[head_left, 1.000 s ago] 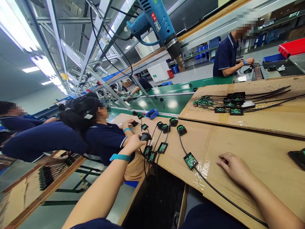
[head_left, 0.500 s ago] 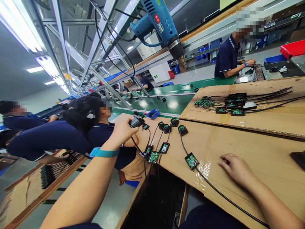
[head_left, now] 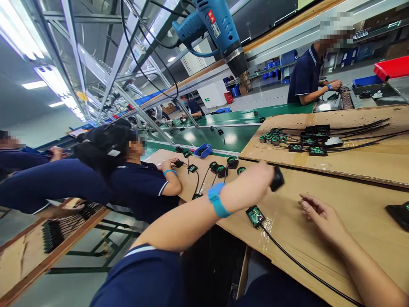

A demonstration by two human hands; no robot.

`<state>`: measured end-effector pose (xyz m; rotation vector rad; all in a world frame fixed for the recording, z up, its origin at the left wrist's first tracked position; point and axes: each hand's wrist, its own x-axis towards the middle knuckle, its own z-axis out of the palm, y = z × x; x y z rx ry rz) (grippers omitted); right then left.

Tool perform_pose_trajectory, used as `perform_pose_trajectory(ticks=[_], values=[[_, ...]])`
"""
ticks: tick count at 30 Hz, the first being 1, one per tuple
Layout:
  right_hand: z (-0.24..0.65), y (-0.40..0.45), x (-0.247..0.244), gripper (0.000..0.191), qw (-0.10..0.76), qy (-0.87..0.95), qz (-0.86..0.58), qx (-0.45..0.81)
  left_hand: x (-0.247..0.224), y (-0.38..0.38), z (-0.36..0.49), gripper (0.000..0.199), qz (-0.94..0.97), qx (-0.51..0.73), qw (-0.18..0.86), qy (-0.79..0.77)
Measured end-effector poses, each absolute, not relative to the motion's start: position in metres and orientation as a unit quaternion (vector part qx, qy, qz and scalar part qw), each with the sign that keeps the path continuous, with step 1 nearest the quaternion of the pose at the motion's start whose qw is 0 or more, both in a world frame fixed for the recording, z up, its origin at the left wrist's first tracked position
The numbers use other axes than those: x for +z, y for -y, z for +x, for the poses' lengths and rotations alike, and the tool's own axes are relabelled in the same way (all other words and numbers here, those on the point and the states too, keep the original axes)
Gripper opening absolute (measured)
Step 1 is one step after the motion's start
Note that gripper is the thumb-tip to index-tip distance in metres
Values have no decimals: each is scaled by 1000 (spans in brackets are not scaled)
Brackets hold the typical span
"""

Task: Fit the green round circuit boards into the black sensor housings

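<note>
My left hand (head_left: 252,183), with a blue band at the wrist, is closed on a black part (head_left: 277,179) over the cardboard; motion blurs it. My right hand (head_left: 319,213) hovers low over the cardboard to its right, fingers apart and holding nothing. Below my left hand lies a green circuit board (head_left: 255,216) in a black case, its black cable (head_left: 297,260) running toward the lower right. Several round black parts with green centres, such as one round part (head_left: 232,162), rest left of my left hand.
A blue power tool (head_left: 220,30) hangs above. More wired boards (head_left: 318,138) lie on the raised cardboard (head_left: 367,157). A person (head_left: 143,179) works at the left, another (head_left: 306,76) at the back right. A blue tray (head_left: 203,150) stands by the green belt.
My left hand has swung right with the black part, from beside the seated person to over the cardboard. My right hand has lifted slightly and its fingers have spread.
</note>
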<state>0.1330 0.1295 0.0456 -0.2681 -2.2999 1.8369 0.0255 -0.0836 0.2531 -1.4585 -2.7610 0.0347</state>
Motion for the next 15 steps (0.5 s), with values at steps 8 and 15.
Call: perform_pose_trajectory(ticks=[8, 15], values=[[135, -159, 72, 60, 95, 816, -52, 568, 163, -21, 37, 21, -577, 31, -101, 810], [132, -184, 67, 61, 40, 861, -38, 506, 117, -15, 17, 53, -561, -180, -153, 793]])
